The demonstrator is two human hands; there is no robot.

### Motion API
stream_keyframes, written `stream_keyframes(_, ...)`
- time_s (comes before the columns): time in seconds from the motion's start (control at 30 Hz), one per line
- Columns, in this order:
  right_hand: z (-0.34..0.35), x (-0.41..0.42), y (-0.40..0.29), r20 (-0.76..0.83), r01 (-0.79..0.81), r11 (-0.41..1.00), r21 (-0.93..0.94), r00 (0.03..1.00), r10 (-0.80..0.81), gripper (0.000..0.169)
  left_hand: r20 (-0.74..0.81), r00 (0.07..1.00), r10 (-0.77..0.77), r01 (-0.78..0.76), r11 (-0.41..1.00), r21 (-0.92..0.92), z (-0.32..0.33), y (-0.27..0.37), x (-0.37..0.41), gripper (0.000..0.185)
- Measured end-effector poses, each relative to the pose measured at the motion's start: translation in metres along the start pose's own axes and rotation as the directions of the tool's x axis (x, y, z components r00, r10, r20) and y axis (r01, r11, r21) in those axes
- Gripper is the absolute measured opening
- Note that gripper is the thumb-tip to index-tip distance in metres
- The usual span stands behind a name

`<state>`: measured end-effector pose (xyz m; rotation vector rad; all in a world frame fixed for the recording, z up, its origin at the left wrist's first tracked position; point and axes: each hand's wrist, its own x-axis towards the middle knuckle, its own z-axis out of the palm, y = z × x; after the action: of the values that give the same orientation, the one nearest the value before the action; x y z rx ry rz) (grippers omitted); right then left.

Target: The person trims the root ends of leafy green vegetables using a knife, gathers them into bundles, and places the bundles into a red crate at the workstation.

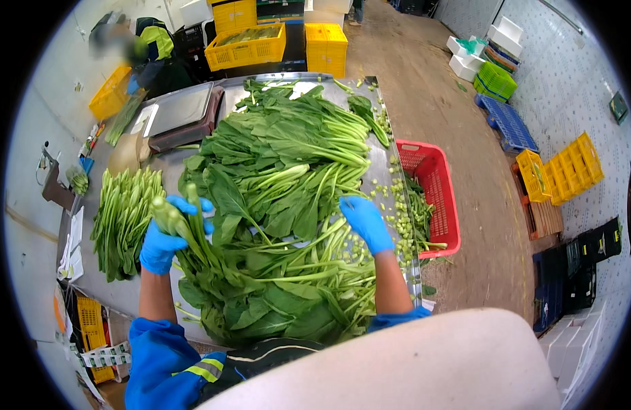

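Note:
My left hand (164, 241), in a blue glove, grips a few leafy green stalks (180, 225) with their cut stem ends upward. Their leaves hang down over the near heap. My right hand (365, 224), also gloved in blue, is over the right side of the pile of leafy greens (290, 133), close to the stem ends. Its fingers are bent, and whether they hold something small is hidden. Loose stems and large leaves (290, 307) cover the metal table (164, 297) before me. Left of my left hand lies a neat row of greens (125, 220), stem ends away from me.
Cut stem pieces (401, 220) line the table's right edge. A red basket (446, 205) with trimmings stands beside it. A weighing scale (180, 113) sits at the back left. Another person (159, 46) is beyond, near yellow crates (246, 46). A pale rounded surface (397, 364) blocks the lower right.

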<state>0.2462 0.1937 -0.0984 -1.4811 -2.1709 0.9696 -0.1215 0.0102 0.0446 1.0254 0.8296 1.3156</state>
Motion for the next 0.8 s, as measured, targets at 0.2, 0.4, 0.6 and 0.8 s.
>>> stream_keyframes(0.2,0.08,0.15,-0.012,-0.173,-0.035,0.979,0.202,0.982,0.071,0.033,0.165,0.96,-0.228,0.236,0.971,-0.028,0.02,-0.032,0.03,0.086)
stream_keyframes(0.4,0.078,0.121,-0.031,0.077,-0.111,0.558,0.823,0.994,0.084,0.03,-0.039,0.962,-0.272,0.271,0.921,0.278,0.003,-0.041,0.025,0.073)
stream_keyframes(0.6,0.023,0.005,-0.094,0.129,-0.017,0.557,0.83,0.978,-0.162,0.037,0.401,0.91,-0.107,-0.285,0.543,0.79,0.033,-0.067,0.087,0.074)
stream_keyframes(0.8,0.011,-0.034,-0.074,-0.318,0.426,0.876,0.226,0.882,-0.346,0.048,0.278,0.897,-0.344,0.264,0.921,0.285,0.058,-0.076,0.09,0.074)
